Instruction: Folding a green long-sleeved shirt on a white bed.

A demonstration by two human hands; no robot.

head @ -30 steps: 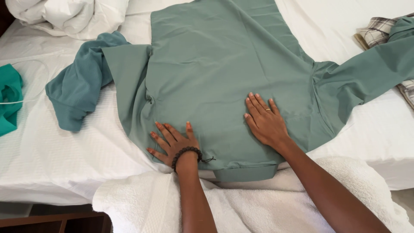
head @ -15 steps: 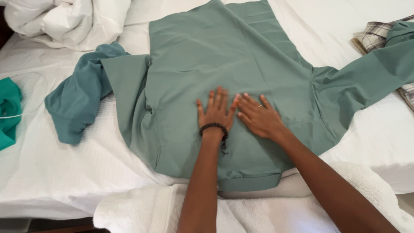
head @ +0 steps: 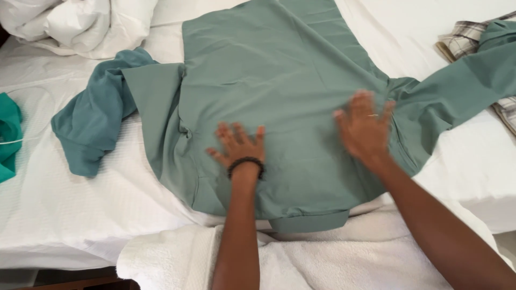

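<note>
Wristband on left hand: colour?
Black, beaded, in the head view: wristband on the left hand.

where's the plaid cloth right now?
Head view, far right upper edge: the plaid cloth lies on the white bed, partly under the outstretched sleeve of the green shirt, up and to the right of the right hand.

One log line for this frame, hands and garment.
left hand flat on green shirt | right hand flat on shirt, blurred | shirt spread on bed
</note>
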